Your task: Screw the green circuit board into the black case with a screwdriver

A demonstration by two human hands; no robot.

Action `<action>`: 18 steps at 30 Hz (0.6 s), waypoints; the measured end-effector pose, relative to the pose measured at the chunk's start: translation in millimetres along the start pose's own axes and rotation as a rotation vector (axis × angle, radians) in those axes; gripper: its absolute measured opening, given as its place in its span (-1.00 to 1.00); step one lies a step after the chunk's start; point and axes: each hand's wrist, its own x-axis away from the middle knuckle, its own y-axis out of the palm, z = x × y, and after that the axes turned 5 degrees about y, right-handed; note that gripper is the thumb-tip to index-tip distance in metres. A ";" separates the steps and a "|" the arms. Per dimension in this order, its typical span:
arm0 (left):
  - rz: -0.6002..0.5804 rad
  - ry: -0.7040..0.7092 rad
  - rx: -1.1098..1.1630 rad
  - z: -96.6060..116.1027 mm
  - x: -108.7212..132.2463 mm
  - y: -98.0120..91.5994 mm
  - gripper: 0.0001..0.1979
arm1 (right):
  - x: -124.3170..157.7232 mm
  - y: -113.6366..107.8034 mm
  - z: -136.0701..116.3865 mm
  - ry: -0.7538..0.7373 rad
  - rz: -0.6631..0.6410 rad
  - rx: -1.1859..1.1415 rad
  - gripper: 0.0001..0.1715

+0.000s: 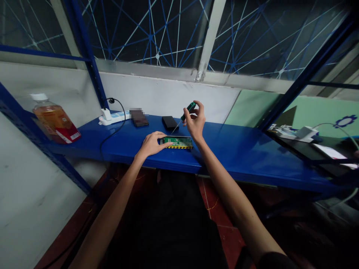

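A green circuit board with a row of yellow-and-black parts along its near side lies close to the front edge of the blue table. My left hand grips its left end, thumb on the near side and fingers at the back. Above the board, my right hand pinches the green handle of a screwdriver. The screwdriver tilts, its thin shaft running down and left to the board's far edge. Whether the tip touches a screw is too small to tell. Just behind lies a black box.
On the blue table, a phone and a white power strip with a black cable lie at the back left. A bottle of amber drink stands at far left. Another power strip is at right. Blue shelf posts flank both sides.
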 end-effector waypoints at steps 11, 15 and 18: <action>-0.082 0.028 -0.070 -3.4 -1.1 2.1 -0.44 | 8.6 22.2 -1.4 -0.052 -0.096 0.065 -0.23; -0.077 0.036 -0.045 -3.2 -0.9 2.1 -0.44 | 11.1 21.1 -2.1 -0.070 -0.100 0.084 -0.25; -0.079 0.037 -0.032 -3.1 -0.7 1.9 -0.44 | 12.2 20.5 -2.8 -0.103 -0.076 0.117 -0.29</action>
